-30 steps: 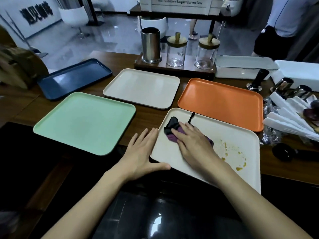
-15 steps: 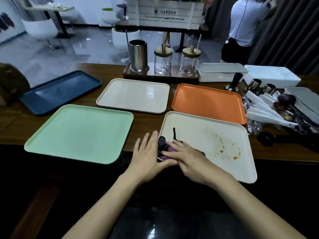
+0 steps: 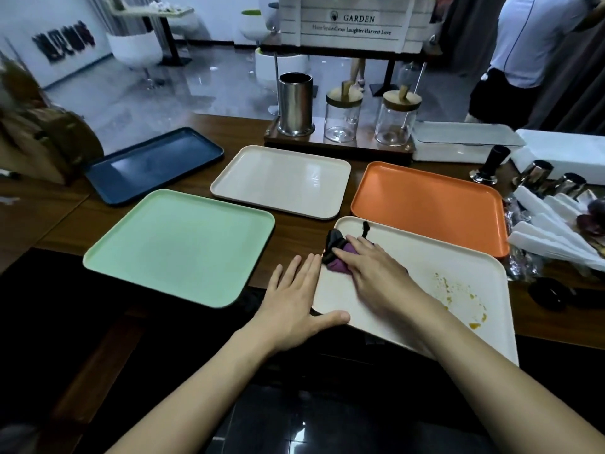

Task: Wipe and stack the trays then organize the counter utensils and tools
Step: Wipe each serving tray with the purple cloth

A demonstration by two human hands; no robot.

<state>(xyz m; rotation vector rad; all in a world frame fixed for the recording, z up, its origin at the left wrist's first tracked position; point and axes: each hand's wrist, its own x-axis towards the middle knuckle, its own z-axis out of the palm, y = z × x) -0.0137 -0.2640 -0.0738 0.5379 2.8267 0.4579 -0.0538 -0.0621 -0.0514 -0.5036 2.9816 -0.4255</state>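
cream tray [image 3: 409,283] is lying under the right hand [image 3: 373,273], which is pressing flat on the purple cloth [image 3: 337,262], pushing it farther forward than a moment ago; the left hand [image 3: 291,299], flat and spread, is bracing its left edge. orange stains [image 3: 458,296] rightward are still waiting.

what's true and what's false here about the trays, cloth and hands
The right hand presses a purple and black cloth onto the near cream plastic tray. True.
The yellow-orange stains lie at that tray's left end. False: they are on its right part.
The left hand lies flat at that tray's left edge. True.
The mint green tray is stacked on the orange tray. False: both lie separately on the wooden counter.
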